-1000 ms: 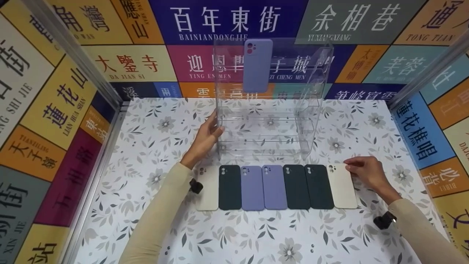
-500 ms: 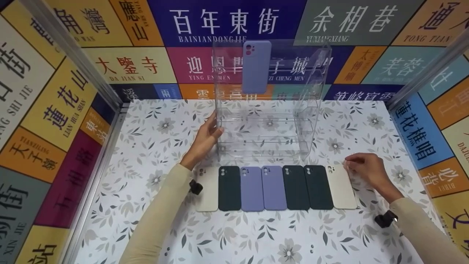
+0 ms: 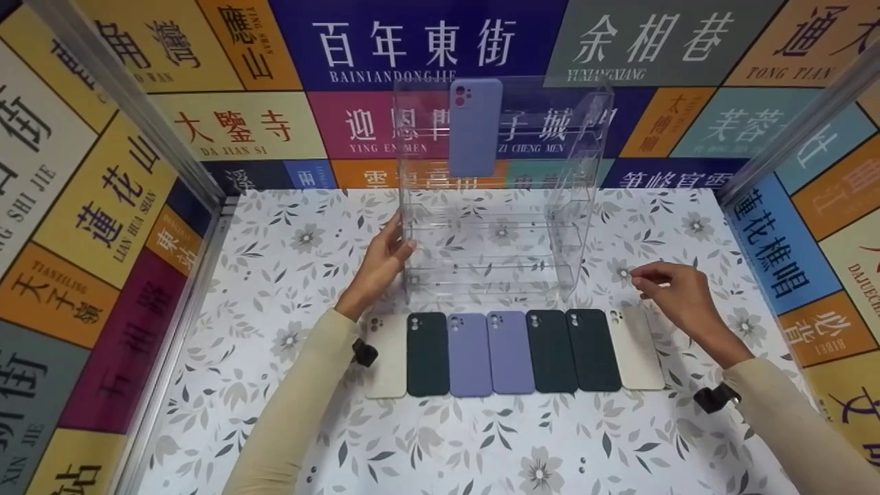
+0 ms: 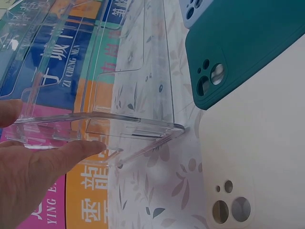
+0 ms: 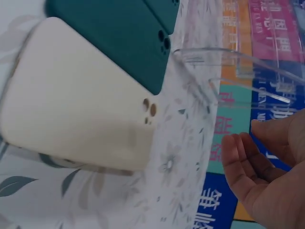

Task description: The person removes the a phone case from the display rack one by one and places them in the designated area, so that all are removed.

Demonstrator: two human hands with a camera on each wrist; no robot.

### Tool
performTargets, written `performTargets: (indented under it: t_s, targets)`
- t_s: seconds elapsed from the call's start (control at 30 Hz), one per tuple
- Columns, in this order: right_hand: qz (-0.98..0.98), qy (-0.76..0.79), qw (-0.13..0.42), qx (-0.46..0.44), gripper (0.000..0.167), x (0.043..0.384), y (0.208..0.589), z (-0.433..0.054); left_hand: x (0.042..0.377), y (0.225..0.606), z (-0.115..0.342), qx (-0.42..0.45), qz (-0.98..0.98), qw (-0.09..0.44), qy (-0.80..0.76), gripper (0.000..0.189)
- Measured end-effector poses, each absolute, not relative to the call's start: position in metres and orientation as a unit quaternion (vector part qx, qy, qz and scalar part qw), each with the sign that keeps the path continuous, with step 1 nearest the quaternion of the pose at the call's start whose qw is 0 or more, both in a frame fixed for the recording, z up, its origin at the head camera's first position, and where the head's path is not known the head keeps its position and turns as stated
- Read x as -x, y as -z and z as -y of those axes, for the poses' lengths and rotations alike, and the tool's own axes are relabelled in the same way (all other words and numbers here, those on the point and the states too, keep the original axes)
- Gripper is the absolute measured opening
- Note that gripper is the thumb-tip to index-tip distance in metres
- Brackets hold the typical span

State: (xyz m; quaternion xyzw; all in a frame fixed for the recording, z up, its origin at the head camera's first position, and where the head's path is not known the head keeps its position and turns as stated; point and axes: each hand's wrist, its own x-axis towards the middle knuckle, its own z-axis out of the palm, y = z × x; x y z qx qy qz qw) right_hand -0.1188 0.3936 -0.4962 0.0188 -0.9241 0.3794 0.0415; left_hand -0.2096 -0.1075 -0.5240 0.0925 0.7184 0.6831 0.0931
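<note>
My left hand (image 3: 378,268) grips the left side of a clear plastic display rack (image 3: 564,275); in the left wrist view its thumb and a finger lie on either side of the panel edge. A lilac phone case (image 3: 476,130) stands upright in the rack's top tier. Above and right of the cream phone case (image 3: 639,350) at the row's right end, my right hand (image 3: 677,295) is in the air, fingers loosely bent, with nothing between them in the right wrist view (image 5: 267,176).
In front of the rack lies a row of phone cases: another cream case (image 3: 386,357), several dark green ones (image 3: 427,354) and two lilac ones (image 3: 469,355). A flower-patterned cloth (image 3: 536,447) covers the table. Sign-printed walls (image 3: 247,124) enclose the back and sides.
My right hand has let go of the upper right corner of the right-hand cream case and risen away toward the back. The left hand stays on the rack, and the row of cases looks unchanged.
</note>
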Motion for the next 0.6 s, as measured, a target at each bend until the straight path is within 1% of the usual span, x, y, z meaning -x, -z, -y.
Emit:
performTargets:
  t_s: [0.37, 0.6]
  targets:
    - [0.913, -0.391, 0.078, -0.088, 0.015, 0.129, 0.468, -0.358, 0.209, 0.523, 0.107, -0.091, -0.724, 0.093, -0.677, 0.075]
    - [0.910, -0.390, 0.083, -0.110, 0.015, 0.139, 0.447, -0.337, 0.209, 0.523, 0.107, -0.084, -0.723, 0.100, -0.678, 0.076]
